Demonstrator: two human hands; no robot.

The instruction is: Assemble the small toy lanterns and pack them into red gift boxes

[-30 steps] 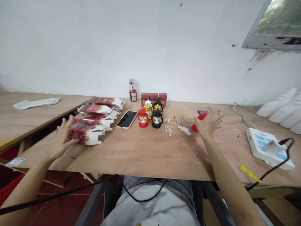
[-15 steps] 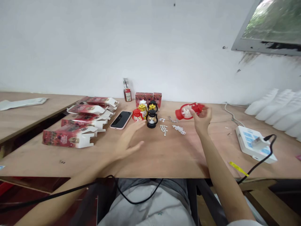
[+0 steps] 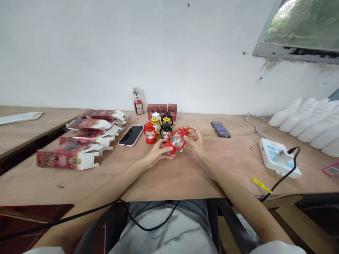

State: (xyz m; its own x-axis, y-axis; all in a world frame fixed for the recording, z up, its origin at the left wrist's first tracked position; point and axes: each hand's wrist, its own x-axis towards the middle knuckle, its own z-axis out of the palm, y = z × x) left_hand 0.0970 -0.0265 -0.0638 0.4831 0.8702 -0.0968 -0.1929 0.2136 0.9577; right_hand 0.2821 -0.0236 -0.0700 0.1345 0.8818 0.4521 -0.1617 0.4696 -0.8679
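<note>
A red lantern (image 3: pixel 177 140) with a clear round globe is tilted between my two hands, above the table. My left hand (image 3: pixel 159 152) grips its base. At the upper end, the fingers of my right hand (image 3: pixel 195 141) close on its red cap. Just behind stand several small lanterns: a red lantern (image 3: pixel 150 133), a black lantern (image 3: pixel 166 130), a gold lantern (image 3: pixel 155 124) and a white one (image 3: pixel 156 115). The lantern and my hands hide most of the small white pieces on the table.
Opened red boxes (image 3: pixel 69 155) lie at left beside a pink-edged phone (image 3: pixel 131 135). Closed red boxes (image 3: pixel 162 110) and a bottle (image 3: pixel 138 106) stand by the wall. At right are a blurred-out phone (image 3: pixel 220 129), a power strip (image 3: pixel 278 157) and white foam pieces (image 3: pixel 302 116).
My right hand has brought the red lantern left to the middle, and my left hand has closed on its base. The phone at right, out of sight before, now shows.
</note>
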